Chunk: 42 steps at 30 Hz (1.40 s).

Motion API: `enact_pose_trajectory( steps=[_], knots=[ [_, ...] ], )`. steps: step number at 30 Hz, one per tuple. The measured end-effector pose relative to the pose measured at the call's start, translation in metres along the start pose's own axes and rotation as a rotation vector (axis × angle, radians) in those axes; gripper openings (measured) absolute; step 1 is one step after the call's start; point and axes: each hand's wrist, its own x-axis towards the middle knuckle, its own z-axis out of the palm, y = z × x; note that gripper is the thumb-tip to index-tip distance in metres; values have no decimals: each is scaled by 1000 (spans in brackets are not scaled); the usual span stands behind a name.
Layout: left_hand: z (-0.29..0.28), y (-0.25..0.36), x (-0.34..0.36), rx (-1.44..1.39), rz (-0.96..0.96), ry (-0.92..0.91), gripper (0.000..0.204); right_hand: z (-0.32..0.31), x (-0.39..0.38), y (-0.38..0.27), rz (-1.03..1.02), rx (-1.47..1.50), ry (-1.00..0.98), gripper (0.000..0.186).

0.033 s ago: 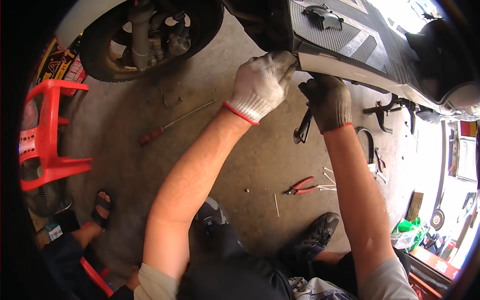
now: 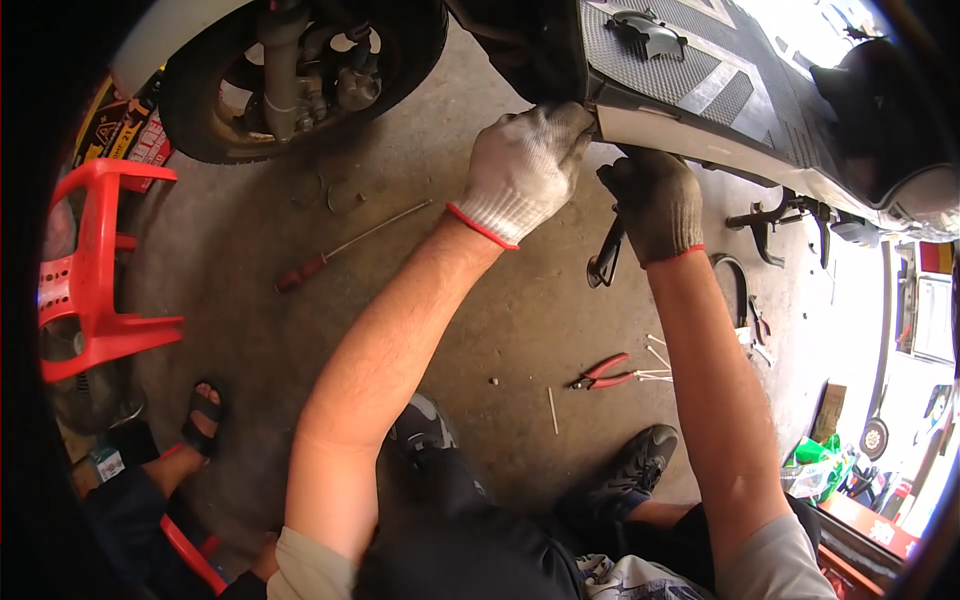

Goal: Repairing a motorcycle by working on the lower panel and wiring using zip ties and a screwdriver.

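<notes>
My left hand (image 2: 530, 165), in a white knitted glove with red cuff, is closed at the front lower corner of a scooter's white side panel (image 2: 690, 135), fingertips at the seam beside the dark front bodywork (image 2: 515, 45). My right hand (image 2: 657, 200), in a greyer glove, is closed just below that panel, its fingers curled at the underside; what they hold is hidden. Above, a grey loose bracket-like part (image 2: 645, 35) lies on the textured footboard (image 2: 705, 85). The front wheel (image 2: 205, 125) is at upper left, and a black stand (image 2: 604, 258) shows below my right hand.
Floor: red-handled screwdriver (image 2: 303, 272), red-handled pliers (image 2: 605, 372), white ties (image 2: 655, 373), black curved piece (image 2: 740, 285), smaller pliers (image 2: 760, 322). A red plastic chair (image 2: 105, 250) stands left; another person's sandalled foot (image 2: 205, 415) is lower left. Clutter, including a green bag (image 2: 815, 465), lines the right edge.
</notes>
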Motion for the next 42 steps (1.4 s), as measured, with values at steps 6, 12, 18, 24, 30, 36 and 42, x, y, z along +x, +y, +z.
enact_pose_trajectory(
  steps=[6, 12, 18, 24, 30, 36, 42],
  knots=[
    [-2, 4, 0, -10, -42, -27, 8, 2, 8, 17, 171, 603, 73, 18],
    [-3, 5, -2, -309, -197, -33, 10, 3, 7, 7, 262, 568, 107, 21],
    [0, 8, -5, -781, -611, -80, 14, 4, 2, 0, 122, 252, 63, 23],
    [-3, 12, 0, -827, -683, -84, 12, 3, 2, 1, 95, 144, 75, 25],
    [-5, 11, 2, -430, -401, -79, 13, 1, 0, 6, 15, 25, 67, 25],
    [-2, 11, 5, -277, -234, 5, 12, -1, -1, 0, -62, -241, 49, 22],
    [-3, 14, 0, -520, -534, -99, 13, 2, 1, 5, 75, 364, 78, 22]
  ],
)
